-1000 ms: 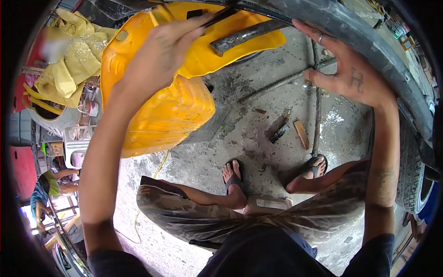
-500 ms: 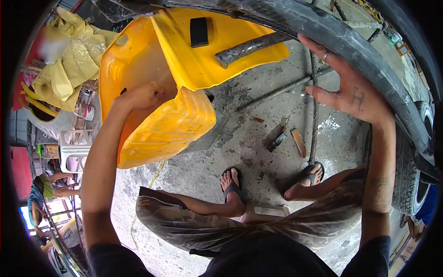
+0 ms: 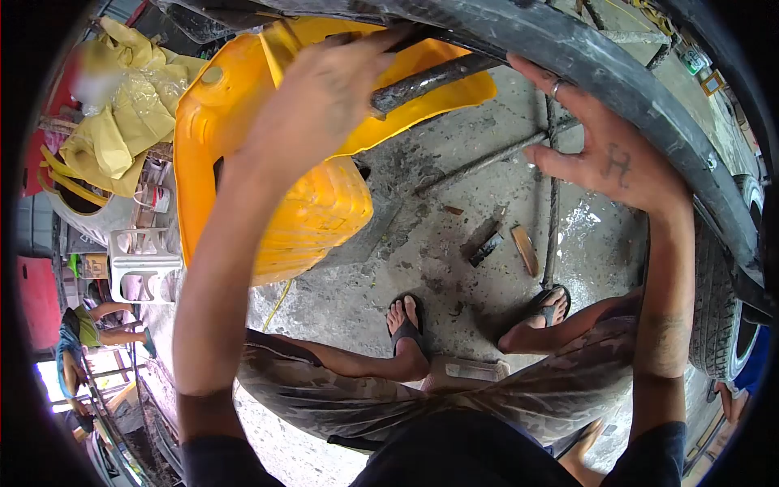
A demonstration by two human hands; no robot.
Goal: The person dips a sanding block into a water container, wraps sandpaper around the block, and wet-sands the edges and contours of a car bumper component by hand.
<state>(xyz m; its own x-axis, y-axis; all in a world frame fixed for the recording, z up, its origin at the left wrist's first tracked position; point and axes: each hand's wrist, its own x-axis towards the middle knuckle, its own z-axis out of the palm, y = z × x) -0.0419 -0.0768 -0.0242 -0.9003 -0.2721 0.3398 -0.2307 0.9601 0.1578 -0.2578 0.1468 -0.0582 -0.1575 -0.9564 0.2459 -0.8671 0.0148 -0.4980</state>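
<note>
Fingers of the left hand (image 3: 324,89) are bent and blurred beside the bumper's inner edge; a dark thing (image 3: 410,36) sits at their tips, can't tell if gripped or only touched. Right hand (image 3: 613,154): thumb spread wide from the forefinger, no closed grasp, forefinger against the bumper's inner side; other fingers hidden. Bumper (image 3: 625,89): one, dark, curved, arcing in front of the person and down the right side. Right hand probably braces there to steady it.

Jug (image 3: 316,215): one, yellow, cut open, inside the bumper's curve on the left; flap reaches toward the bumper, likely handy as a ledge for small stuff. Tyres: two in view, near one (image 3: 714,300) and far one (image 3: 752,199), both by the bumper's right end. Bars: two, one upright in view (image 3: 553,211), one slanting (image 3: 479,166), on the floor inside the bumper's curve. Paper (image 3: 109,150): crumpled heap, sheets uncountable, well left of the bumper. Tube (image 3: 434,84): one, dark, over the flap, far end at the bumper; flap seems to bear it. Chips: three on the floor inside the curve, one tan (image 3: 525,250), one black (image 3: 487,249), one small brown (image 3: 453,210).
</note>
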